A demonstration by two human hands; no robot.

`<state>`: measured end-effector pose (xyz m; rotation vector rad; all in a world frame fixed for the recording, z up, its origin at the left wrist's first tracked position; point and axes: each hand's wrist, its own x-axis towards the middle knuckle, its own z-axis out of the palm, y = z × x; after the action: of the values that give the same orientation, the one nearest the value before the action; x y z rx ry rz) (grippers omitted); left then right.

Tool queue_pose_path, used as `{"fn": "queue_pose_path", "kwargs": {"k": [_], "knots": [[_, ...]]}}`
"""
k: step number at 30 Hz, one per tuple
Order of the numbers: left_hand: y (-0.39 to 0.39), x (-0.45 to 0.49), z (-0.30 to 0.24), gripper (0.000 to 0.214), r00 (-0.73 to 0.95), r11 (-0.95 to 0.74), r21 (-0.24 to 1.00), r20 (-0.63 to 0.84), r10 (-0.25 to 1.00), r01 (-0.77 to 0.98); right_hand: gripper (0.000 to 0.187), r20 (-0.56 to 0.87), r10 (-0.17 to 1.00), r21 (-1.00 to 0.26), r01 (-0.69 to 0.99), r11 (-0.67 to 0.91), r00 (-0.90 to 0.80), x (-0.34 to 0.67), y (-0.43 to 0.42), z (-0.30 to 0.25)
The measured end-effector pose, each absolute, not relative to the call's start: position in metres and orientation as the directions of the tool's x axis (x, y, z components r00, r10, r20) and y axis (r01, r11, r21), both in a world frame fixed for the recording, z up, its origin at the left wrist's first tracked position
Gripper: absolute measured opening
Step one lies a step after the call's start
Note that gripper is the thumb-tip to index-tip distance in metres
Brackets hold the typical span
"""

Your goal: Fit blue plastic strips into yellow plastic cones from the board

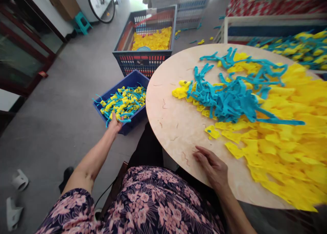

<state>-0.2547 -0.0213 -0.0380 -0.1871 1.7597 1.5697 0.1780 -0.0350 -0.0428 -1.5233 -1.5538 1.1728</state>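
My left hand (115, 125) reaches down over the near edge of the blue bin (124, 129). Its fingers are closed around a small yellow-and-teal piece (124, 120), with teal strands sticking out. Beneath it the bin holds many similar pieces (130, 99) with yellow bodies and teal strands. My right hand (213, 165) rests at the near edge of the round table (159, 70), fingers loosely bent and slightly apart, with nothing visible in them. Ahead of it lie a yellow piece (212, 132), a pile of teal fabric strips (230, 97) and a wide heap of yellow fabric pieces (288, 152).
Behind the bin stands a dark crate (143, 53) with yellow pieces inside. A pale-rimmed container (226, 29) at the far right holds more yellow and teal pieces. Slippers (19, 181), a teal stool (83, 23) and a bicycle wheel (113, 9) are on the left floor.
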Motion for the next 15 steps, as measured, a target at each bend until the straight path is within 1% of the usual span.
{"fn": "queue_pose_path", "kwargs": {"k": [2,4,6,9,11,12,13,14,15], "knots": [[-0.017,-0.282,-0.034,0.06,-0.749,0.218,0.831,-0.555,0.362,-0.511,0.048,-0.14,0.985,-0.914,0.396,-0.088,-0.105,0.179,-0.035,-0.045],[-0.016,-0.293,-0.035,0.069,-0.778,0.234,0.854,-0.519,0.354,-0.464,0.049,-0.148,0.984,-0.91,0.403,-0.098,-0.095,0.179,-0.035,-0.048],[-0.017,-0.284,-0.043,0.066,-0.794,0.261,0.862,-0.504,0.34,-0.435,0.049,-0.147,0.986,-0.904,0.415,-0.103,-0.076,0.178,-0.035,-0.048],[-0.017,-0.239,-0.057,0.047,-0.807,0.291,0.875,-0.474,0.354,-0.386,0.044,-0.143,0.987,-0.906,0.412,-0.099,-0.077,0.176,-0.035,-0.042],[-0.016,-0.202,-0.06,0.035,-0.795,0.285,0.899,-0.429,0.429,-0.331,0.04,-0.156,0.982,-0.912,0.397,-0.102,-0.108,0.174,-0.033,-0.035],[-0.015,-0.185,-0.059,0.032,-0.776,0.27,0.913,-0.403,0.486,-0.305,0.039,-0.169,0.977,-0.918,0.382,-0.108,-0.13,0.172,-0.03,-0.032],[-0.013,-0.171,-0.056,0.031,-0.748,0.24,0.937,-0.347,0.566,-0.253,0.038,-0.193,0.969,-0.924,0.362,-0.127,-0.153,0.171,-0.025,-0.03],[-0.011,-0.159,-0.053,0.032,-0.703,0.189,0.974,-0.219,0.676,-0.121,0.038,-0.203,0.962,-0.931,0.339,-0.133,-0.182,0.169,-0.019,-0.027],[-0.008,-0.151,-0.049,0.031,-0.653,0.143,0.99,-0.107,0.75,0.001,0.038,-0.182,0.963,-0.938,0.328,-0.111,-0.198,0.167,-0.011,-0.025]]}}
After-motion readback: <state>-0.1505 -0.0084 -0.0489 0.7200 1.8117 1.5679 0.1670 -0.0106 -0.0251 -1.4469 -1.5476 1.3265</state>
